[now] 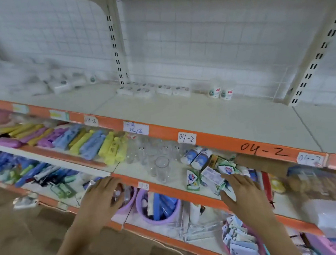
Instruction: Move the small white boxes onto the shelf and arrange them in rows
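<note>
Boxes (152, 89) hug the shelf's (203, 115) back edge, front wide open; left hand (102, 198) and right hand (242, 192) spread flat, empty.

The shelf (192, 112) is pale cream, its front edge (216, 141) bright orange with white paper labels (186, 138) written in dark ink; "04-2" also stands in black straight on the orange. Behind it, a white wire grid (204, 30) crosses white square tiles. The small white boxes (153, 90) carry grey-green round marks, and two of them (220, 93) show a red patch. Below lie yellow, lilac and light-blue packets (85, 142), clear glasses (161, 165), and white soap packs (193, 179) with blue shields and green trim. Lower down sits a lilac basin (158, 206) with blue items inside.
</note>
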Available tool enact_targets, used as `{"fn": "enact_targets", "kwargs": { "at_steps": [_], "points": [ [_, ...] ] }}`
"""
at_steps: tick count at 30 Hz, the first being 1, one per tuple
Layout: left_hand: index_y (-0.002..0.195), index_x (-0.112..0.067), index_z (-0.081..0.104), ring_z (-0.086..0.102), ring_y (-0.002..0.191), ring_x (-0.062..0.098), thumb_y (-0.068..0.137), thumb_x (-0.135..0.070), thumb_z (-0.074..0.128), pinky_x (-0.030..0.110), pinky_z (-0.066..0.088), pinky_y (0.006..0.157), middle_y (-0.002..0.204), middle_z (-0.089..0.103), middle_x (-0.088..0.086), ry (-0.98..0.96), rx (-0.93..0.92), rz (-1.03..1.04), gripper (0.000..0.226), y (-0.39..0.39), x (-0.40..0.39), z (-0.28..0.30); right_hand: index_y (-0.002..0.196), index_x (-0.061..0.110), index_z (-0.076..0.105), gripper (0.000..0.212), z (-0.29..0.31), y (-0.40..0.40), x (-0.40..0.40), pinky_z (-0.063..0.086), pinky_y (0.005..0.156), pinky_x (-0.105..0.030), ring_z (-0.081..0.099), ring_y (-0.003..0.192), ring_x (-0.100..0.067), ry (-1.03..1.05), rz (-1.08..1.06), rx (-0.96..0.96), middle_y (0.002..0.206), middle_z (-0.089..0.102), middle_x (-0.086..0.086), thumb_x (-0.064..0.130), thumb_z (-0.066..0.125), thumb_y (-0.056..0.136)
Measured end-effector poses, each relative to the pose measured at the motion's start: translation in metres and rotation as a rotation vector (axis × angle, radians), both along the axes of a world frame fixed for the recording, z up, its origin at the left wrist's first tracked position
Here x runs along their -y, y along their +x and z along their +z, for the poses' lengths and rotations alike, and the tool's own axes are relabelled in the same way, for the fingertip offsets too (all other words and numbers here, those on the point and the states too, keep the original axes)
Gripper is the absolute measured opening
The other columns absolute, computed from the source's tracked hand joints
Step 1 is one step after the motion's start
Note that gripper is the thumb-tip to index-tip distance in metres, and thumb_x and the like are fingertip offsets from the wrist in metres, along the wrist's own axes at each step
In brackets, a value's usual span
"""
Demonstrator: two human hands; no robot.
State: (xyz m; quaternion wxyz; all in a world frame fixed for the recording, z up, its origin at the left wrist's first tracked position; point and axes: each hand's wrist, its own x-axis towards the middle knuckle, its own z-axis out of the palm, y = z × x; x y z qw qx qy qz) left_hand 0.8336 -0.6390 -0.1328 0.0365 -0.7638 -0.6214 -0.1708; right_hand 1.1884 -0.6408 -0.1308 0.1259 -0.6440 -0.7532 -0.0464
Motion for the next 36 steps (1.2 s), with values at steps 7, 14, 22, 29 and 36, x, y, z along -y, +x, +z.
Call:
{"fn": "enact_targets", "kwargs": {
  "at_steps": [7, 14, 22, 29, 36],
  "points": [
    [0.096, -0.008, 0.068, 0.067, 0.074, 0.028, 0.072, -0.039, 0.04, 0.038, 0.055, 0.059, 0.087, 0.068, 0.009, -0.054, 0.027, 0.339, 0.048, -0.097, 0.052, -0.004, 0.1, 0.013, 0.068, 0.04, 0.003, -0.108, -0.041, 0.054, 0.058, -0.036, 0.067, 0.075, -0.024, -0.012, 0.308, 0.012, 0.086, 0.069, -0.002, 0.034, 0.063, 0.067],
    [0.101, -0.017, 0.064, 0.066, 0.082, 0.029, 0.074, -0.044, 0.041, 0.036, 0.052, 0.064, 0.097, 0.067, 0.006, -0.019, 0.074, 0.611, 0.045, -0.211, 0.095, 0.001, 0.101, 0.017, 0.066, 0.037, 0.01, -0.271, -0.082, 0.052, 0.058, -0.033, 0.066, 0.075, -0.022, 0.01, 0.598, 0.043, 0.087, 0.068, 0.001, 0.035, 0.058, 0.07],
    [0.1, -0.02, 0.062, 0.066, 0.074, 0.025, 0.072, -0.043, 0.042, 0.033, 0.05, 0.064, 0.092, 0.066, 0.002, 0.02, 0.042, 0.724, 0.041, -0.365, 0.095, 0.019, 0.125, 0.015, 0.053, 0.043, 0.035, -0.478, -0.118, 0.045, 0.087, -0.039, 0.056, 0.108, -0.026, 0.014, 0.736, -0.037, 0.118, 0.061, -0.003, 0.033, 0.055, 0.086],
    [0.104, -0.013, 0.064, 0.064, 0.089, 0.03, 0.077, -0.024, 0.068, 0.04, 0.05, 0.072, 0.098, 0.066, 0.007, 0.057, 0.041, 0.716, 0.03, -0.469, 0.05, 0.027, 0.135, 0.017, 0.042, 0.046, 0.059, -0.586, -0.163, 0.034, 0.101, -0.037, 0.044, 0.124, -0.022, 0.031, 0.737, -0.08, 0.134, 0.049, -0.001, 0.034, 0.047, 0.091],
    [0.112, -0.012, 0.063, 0.062, 0.095, 0.032, 0.078, -0.021, 0.07, 0.042, 0.049, 0.078, 0.106, 0.065, 0.01, 0.095, 0.062, 0.666, 0.035, -0.544, -0.038, 0.034, 0.129, 0.017, 0.049, 0.042, 0.063, -0.634, -0.232, 0.035, 0.096, -0.036, 0.046, 0.121, -0.023, 0.078, 0.68, -0.114, 0.132, 0.052, 0.001, 0.029, 0.053, 0.089]
  ]
}}
